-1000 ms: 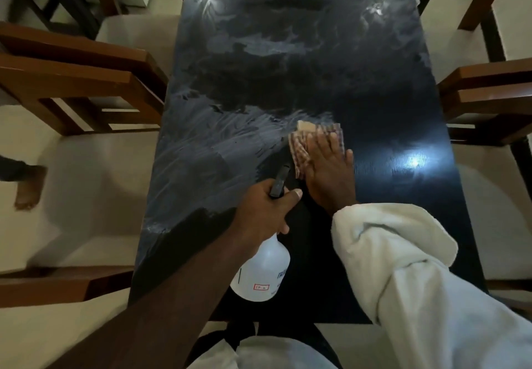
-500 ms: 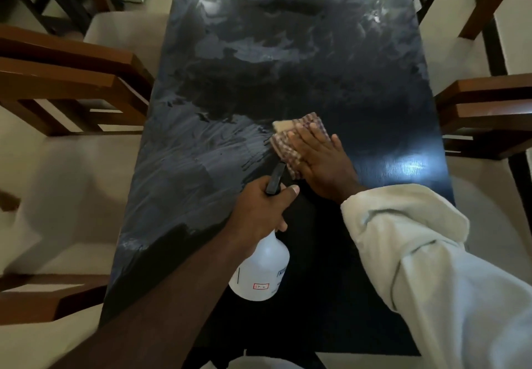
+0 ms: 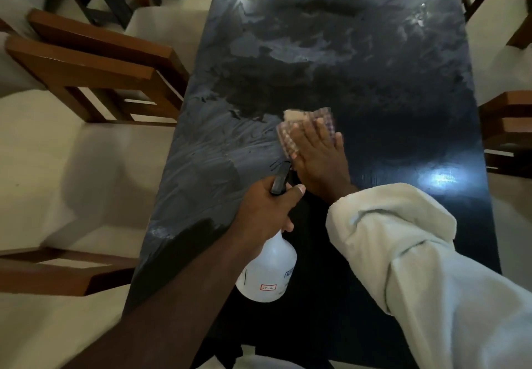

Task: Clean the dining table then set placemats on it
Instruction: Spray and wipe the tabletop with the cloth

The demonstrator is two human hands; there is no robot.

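A long dark glossy dining table [image 3: 359, 60] runs away from me, streaked with pale wet smears on its left and far parts. My right hand [image 3: 319, 158] lies flat, fingers straight, pressing a checked cleaning cloth [image 3: 290, 135] onto the table's middle. My left hand [image 3: 264, 210] grips the black trigger head of a translucent white spray bottle [image 3: 270, 270], held just above the near part of the table. No placemats are in view.
Wooden chairs [image 3: 95, 72] with cream seats stand along the left side, another chair [image 3: 57, 270] at near left. More wooden chairs [image 3: 506, 126] line the right side. Bright light reflections sit on the table at right.
My right hand has slid the cloth left and then back right across the table's middle. The left hand keeps hold of the spray bottle in about the same spot.
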